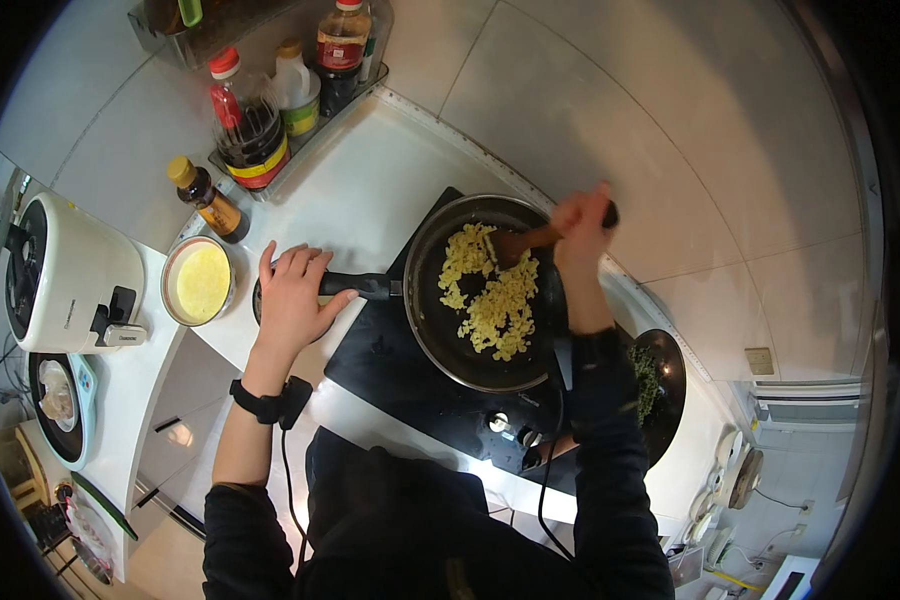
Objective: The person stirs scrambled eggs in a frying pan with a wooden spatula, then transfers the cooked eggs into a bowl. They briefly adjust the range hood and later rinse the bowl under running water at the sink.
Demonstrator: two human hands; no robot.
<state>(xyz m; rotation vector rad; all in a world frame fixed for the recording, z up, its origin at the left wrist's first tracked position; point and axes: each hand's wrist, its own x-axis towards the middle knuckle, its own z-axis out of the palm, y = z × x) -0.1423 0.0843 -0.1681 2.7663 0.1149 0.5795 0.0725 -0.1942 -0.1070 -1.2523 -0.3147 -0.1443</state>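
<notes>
A dark frying pan (421, 330) sits on the black cooktop (379, 352), with crumbled yellow scrambled egg (499, 311) spread inside it. My left hand (292, 296) is around the end of the pan's black handle (356, 285), its thumb on the near side. A dark-rimmed round thing lies partly hidden under that hand. Over the pan's far right rim, my right hand (581, 232) grips a brown wooden spatula (508, 247). The spatula's blade is down in the egg, and its handle end sticks out past my fist.
To the left stand a bowl of pale yellow liquid (202, 283), a small sauce bottle (208, 201) and a cream-coloured appliance (82, 274). Large sauce bottles (251, 131) fill a rack at the wall. A second dark pan with green leaves (664, 382) is behind my right forearm.
</notes>
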